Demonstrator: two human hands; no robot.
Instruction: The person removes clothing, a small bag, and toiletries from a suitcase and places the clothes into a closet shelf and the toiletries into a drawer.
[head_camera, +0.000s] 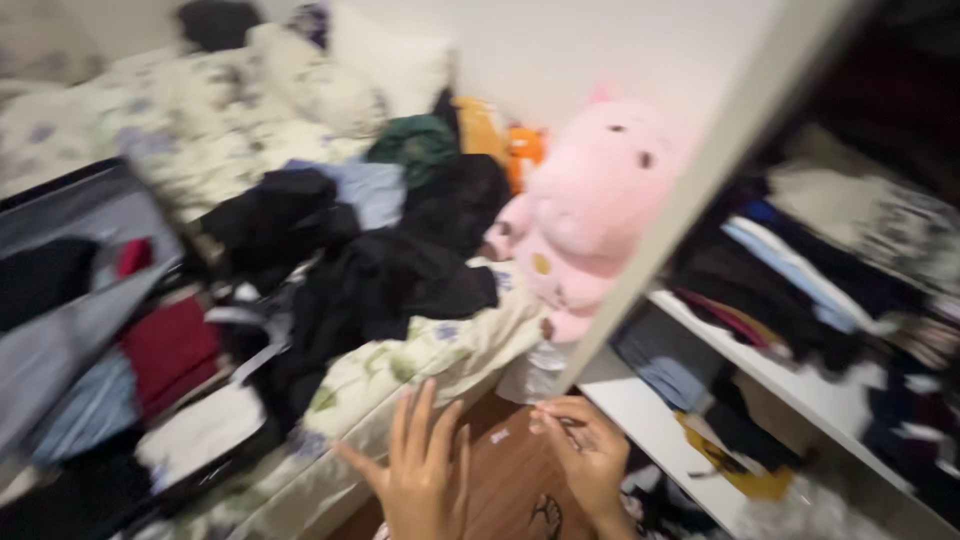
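My left hand (422, 470) is low in the head view with its fingers spread, holding nothing, just in front of the bed's edge. Beside it my right hand (583, 448) has its fingers curled and pinched together; the blur hides whether anything small is between them. Above the hands a heap of black clothes (372, 262) lies on the floral bedspread (440, 350). A big pink plush toy (592, 205) leans at the bed's corner next to the white wardrobe side panel (700, 195).
An open suitcase (95, 330) with red, blue and white clothes lies at the left on the bed. Wardrobe shelves (790, 385) at the right hold stacked folded clothes. Pillows (330, 80) and more garments lie at the bed's far end. Wooden floor (510, 470) shows under the hands.
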